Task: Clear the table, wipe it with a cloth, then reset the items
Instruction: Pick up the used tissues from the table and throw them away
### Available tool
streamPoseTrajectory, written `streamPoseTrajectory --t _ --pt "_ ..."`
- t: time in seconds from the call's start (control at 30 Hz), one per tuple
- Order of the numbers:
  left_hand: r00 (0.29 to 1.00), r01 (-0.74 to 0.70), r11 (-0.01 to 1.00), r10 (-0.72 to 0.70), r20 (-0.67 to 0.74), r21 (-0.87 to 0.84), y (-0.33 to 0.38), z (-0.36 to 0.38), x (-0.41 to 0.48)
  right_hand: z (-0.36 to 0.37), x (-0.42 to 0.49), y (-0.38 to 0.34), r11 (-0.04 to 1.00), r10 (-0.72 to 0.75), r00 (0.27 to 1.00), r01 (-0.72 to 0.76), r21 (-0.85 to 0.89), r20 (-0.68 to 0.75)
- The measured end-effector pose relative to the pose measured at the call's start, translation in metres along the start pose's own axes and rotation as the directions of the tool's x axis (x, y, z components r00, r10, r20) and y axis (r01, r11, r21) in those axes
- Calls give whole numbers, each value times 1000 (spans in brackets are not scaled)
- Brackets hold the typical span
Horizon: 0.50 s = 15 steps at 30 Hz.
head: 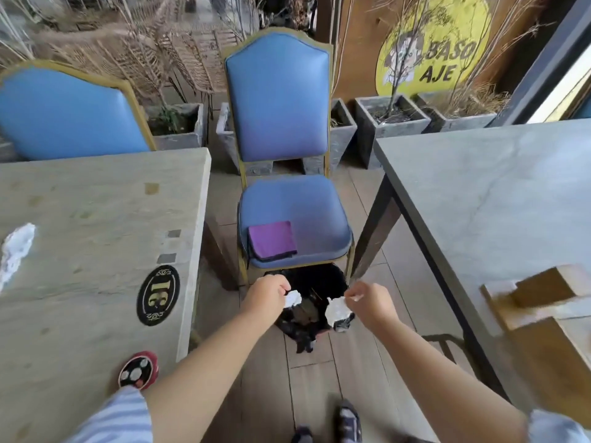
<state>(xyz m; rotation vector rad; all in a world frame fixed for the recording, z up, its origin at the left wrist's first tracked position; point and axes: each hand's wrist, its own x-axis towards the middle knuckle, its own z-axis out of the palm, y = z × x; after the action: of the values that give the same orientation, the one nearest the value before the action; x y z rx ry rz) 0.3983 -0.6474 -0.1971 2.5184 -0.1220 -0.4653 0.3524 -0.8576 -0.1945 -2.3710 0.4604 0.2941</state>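
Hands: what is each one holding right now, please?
Left hand: grips a crumpled white tissue.
Right hand: pinches a second crumpled white tissue.

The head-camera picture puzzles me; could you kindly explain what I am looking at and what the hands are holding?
There is no machine: a person wears the camera on the head, looking down at their own bare arms. The left hand grips a crumpled white tissue and the right hand pinches a second tissue, both above a black bin bag on the floor. A folded purple cloth lies on the blue chair. A loose white tissue lies on the left table.
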Motion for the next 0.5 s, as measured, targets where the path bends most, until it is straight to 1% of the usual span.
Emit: streamPoseTrajectory --t 0.17,0.27,0.37,0.43,0.5 --pt "995 104 994 -104 -5 -33 6 15 55 2 67 9 1000 -18 998 17 20 57" --pt "981 195 980 -195 -7 -52 0 35 84 17 106 20 1000 -1 996 0 10 84" --pt "958 285 958 -285 15 -30 -15 61 112 44 141 37 999 35 991 -34 -8 127" --pt "949 312 950 -312 46 -5 -27 82 132 68 164 49 999 52 985 -50 -12 167" --pt "945 324 946 -322 61 -30 -43 108 154 98 190 64 999 39 979 -38 -13 200"
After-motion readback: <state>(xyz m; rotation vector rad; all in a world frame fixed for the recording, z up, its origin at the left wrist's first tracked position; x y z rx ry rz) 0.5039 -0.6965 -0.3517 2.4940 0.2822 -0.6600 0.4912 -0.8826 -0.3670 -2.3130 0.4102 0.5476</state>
